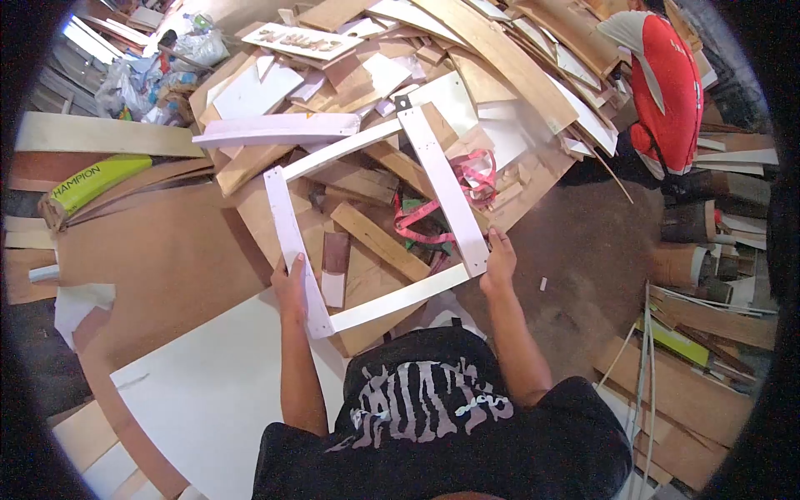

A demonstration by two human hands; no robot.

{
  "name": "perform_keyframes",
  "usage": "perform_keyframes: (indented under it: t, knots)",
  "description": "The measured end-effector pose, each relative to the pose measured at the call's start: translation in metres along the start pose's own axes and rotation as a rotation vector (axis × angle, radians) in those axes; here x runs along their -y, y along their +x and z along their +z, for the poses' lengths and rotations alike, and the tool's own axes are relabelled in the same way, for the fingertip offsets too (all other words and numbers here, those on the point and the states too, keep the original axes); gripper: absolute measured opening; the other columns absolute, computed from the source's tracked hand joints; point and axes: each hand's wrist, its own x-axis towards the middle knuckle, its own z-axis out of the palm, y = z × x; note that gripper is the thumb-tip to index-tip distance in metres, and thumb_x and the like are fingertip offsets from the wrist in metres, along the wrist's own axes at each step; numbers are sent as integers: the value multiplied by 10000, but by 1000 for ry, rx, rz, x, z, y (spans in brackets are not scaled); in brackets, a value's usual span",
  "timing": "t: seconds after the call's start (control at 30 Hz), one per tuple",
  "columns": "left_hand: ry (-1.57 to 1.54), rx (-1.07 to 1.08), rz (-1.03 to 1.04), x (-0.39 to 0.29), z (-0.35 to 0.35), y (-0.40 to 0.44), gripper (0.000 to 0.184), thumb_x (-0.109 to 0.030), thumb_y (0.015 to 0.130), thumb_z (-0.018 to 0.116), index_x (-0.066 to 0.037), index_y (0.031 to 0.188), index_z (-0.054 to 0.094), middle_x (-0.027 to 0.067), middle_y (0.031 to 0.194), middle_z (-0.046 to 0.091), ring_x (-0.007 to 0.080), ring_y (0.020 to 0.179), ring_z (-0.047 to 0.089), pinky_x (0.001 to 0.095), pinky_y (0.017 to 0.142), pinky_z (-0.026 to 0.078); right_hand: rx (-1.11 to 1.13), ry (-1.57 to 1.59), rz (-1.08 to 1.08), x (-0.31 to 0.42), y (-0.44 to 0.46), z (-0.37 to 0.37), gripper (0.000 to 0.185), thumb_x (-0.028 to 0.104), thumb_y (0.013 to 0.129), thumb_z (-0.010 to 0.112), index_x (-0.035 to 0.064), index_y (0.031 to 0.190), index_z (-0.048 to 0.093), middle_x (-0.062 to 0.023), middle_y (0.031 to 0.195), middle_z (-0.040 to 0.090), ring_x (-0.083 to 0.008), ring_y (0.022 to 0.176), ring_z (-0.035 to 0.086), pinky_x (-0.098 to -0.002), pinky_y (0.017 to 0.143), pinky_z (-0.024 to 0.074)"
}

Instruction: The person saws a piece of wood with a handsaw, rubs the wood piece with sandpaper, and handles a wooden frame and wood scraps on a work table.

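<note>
Between my two hands is a white wooden frame (446,187), a rectangle of four flat bars with small holes near the corners. My left hand (290,287) is closed around the lower part of its left bar. My right hand (498,262) grips the lower right corner. The frame is held tilted above a heap of wood offcuts. Through its opening show a bare wooden strip (379,242), a brown and white block (335,271) and a pink strap (417,218). The strap also runs out past the right bar.
Boards and offcuts pile up beyond, including a white board with cut letters (300,42). A large white panel (225,392) lies at lower left, and a green box (100,185) at left. A person in red (667,83) crouches at upper right. Thin strips (646,375) lean at right.
</note>
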Motion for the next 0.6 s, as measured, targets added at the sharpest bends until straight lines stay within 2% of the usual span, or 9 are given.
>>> perform_keyframes:
  t: [0.03, 0.1, 0.13, 0.2, 0.23, 0.33, 0.47, 0.53, 0.6]
  knots:
    - [8, -6, 16, 2, 3, 1, 378, -240, 929, 654, 16, 1207, 628, 86, 907, 642, 168, 684, 649, 315, 542, 552, 8, 17, 4, 2, 5, 1, 199, 138, 1001, 567, 16, 1148, 620, -51, 987, 648, -163, 910, 627, -312, 818, 516]
    - [126, -49, -9, 12, 4, 1, 395, -240, 921, 661, 22, 1214, 626, 112, 975, 671, 192, 789, 659, 353, 674, 570, 48, 32, 91, 5, 10, -2, 180, 144, 1005, 563, 30, 1134, 616, -47, 983, 650, -155, 899, 625, -310, 810, 513]
    - [129, -57, 8, 10, 7, -2, 395, -240, 921, 661, 22, 1214, 626, 112, 975, 671, 192, 789, 659, 353, 674, 570, 60, 47, 91, 1, 17, -6, 180, 144, 1005, 563, 30, 1134, 616, -47, 983, 650, -155, 899, 625, -310, 810, 513]
    - [336, -86, 111, 13, 15, -11, 442, -259, 904, 681, 32, 1230, 621, 145, 1068, 696, 233, 936, 662, 394, 860, 537, 99, -2, 73, -14, 36, -15, 171, 147, 984, 603, 28, 1107, 603, -54, 984, 647, -170, 897, 619, -318, 822, 503]
    - [362, -78, 134, 30, 13, -5, 521, -273, 875, 712, 36, 1277, 592, 185, 1153, 689, 293, 1066, 645, 408, 989, 465, 134, 12, 116, -14, 41, -16, 173, 154, 985, 601, 24, 1099, 600, -61, 989, 658, -172, 908, 617, -325, 833, 500]
    - [467, -212, 189, 45, 33, -20, 605, -304, 854, 737, 42, 1317, 558, 226, 1254, 637, 336, 1165, 607, 410, 1015, 452, 158, 4, 170, -8, 54, -10, 111, 149, 1020, 537, 55, 1018, 597, -43, 913, 658, -148, 821, 631, -304, 771, 535]
    - [638, -354, 209, 55, 63, -45, 671, -282, 837, 763, 49, 1362, 509, 251, 1354, 560, 369, 1249, 546, 417, 1061, 418, 263, 10, 252, -1, 75, -19, 103, 147, 1016, 550, 62, 1036, 605, -41, 914, 664, -143, 821, 636, -299, 753, 537]
    - [633, -391, 333, 49, 84, -71, 695, -239, 822, 782, 48, 1381, 486, 261, 1407, 503, 384, 1301, 494, 434, 1102, 381, 271, -40, 252, -6, 83, -23, 102, 148, 1011, 560, 64, 1041, 610, -39, 915, 664, -144, 826, 637, -300, 755, 536]
    - [651, -443, 341, 74, 99, -87, 722, -181, 789, 797, 32, 1398, 472, 247, 1421, 492, 391, 1333, 458, 445, 1130, 349, 276, -83, 259, -15, 87, -25, 103, 150, 1006, 570, 66, 1046, 614, -37, 915, 665, -146, 832, 639, -301, 756, 536]
